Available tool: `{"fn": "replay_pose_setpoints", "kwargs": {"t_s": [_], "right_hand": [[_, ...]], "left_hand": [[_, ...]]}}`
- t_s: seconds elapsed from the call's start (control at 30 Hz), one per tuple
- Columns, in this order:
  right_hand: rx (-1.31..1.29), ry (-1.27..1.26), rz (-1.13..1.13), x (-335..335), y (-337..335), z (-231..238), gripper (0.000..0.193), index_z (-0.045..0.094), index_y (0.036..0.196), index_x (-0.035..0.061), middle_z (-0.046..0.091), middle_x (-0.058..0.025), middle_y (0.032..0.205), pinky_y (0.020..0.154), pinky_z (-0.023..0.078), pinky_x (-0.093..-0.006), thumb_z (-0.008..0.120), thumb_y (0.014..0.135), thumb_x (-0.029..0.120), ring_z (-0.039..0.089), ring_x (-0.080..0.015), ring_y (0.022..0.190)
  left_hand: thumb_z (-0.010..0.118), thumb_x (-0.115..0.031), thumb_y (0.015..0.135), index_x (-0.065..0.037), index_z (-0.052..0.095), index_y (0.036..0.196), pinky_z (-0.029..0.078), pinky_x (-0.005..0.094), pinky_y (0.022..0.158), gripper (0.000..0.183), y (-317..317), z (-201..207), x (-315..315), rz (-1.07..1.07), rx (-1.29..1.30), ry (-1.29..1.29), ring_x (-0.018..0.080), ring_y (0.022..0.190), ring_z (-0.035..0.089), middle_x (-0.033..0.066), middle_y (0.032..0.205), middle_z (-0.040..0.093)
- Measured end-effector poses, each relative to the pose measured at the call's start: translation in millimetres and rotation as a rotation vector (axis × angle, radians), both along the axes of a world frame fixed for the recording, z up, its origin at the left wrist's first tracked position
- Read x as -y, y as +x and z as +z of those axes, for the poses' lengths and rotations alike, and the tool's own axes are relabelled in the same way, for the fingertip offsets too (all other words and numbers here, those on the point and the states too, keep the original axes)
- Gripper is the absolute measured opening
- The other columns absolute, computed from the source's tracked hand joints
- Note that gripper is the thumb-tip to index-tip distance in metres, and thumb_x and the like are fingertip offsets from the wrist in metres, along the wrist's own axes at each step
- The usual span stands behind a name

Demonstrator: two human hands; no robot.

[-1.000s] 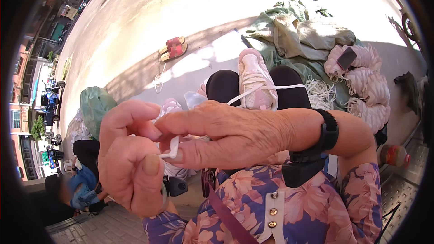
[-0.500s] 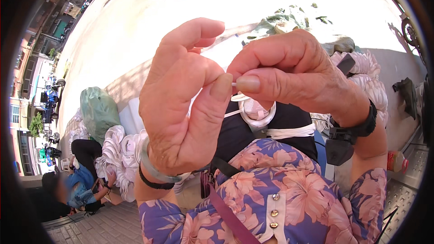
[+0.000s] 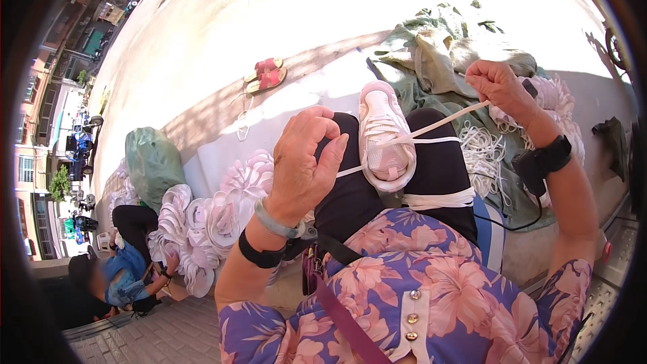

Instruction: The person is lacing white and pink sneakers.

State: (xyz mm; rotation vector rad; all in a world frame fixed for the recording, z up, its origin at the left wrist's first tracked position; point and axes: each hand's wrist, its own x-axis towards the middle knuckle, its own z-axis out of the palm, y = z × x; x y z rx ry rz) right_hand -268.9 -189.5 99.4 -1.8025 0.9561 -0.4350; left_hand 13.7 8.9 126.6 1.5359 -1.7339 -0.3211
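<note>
A pale pink and white sneaker (image 3: 387, 131) rests on my lap between my thighs, toe pointing away from me. White lace is threaded through its upper eyelets. My right hand (image 3: 502, 91) is raised to the right, pinching a white shoelace (image 3: 448, 120) drawn taut up from the shoe. My left hand (image 3: 304, 162) hovers left of the sneaker, fingers loosely curled and thumb apart, with nothing visible between them. Another lace end leaves the shoe and passes behind that hand. A bundle of white laces (image 3: 439, 199) is wrapped round my right thigh.
Pale shoes are piled on the left (image 3: 222, 212) and right (image 3: 563, 104). Loose white laces (image 3: 482, 155) lie on green sacking (image 3: 431, 47). A green bag (image 3: 151, 165) stands left, near a seated person (image 3: 125, 273). Red sandals (image 3: 266, 77) lie ahead.
My hands, together at a lace tip before, have parted. My right hand has moved right and away, pulling the lace taut; my left hand has lowered and released its pinch.
</note>
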Motion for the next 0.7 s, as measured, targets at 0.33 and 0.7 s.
{"fn": "replay_pose_setpoints", "kwargs": {"t_s": [0.33,0.7], "right_hand": [[0.074,-0.495,0.061,-67,40,-44,0.007,0.055,0.077,0.0045,0.053,-0.0102,0.07,0.06,0.044,-0.0322,0.061,0.077,0.009,0.056,-0.0248,0.065],[-0.037,-0.931,0.256,-104,75,-97,0.008,0.057,0.073,0.0036,0.05,-0.0125,0.11,0.093,0.033,-0.0453,0.059,0.068,0.009,0.041,-0.0327,0.113]], "left_hand": [[0.065,-0.005,0.069,-0.004,0.057,0.08,0.041,0.0351,0.08,0.014,-16,-96,-5,0.052,-0.025,0.11,0.0284,0.094,0.051,0.0113,0.1,0.056],[0.061,-0.007,0.063,-0.005,0.062,0.084,0.032,0.0436,0.092,0.021,-39,-123,11,0.015,0.195,0.02,0.0371,0.11,0.042,0.0164,0.111,0.051]]}}
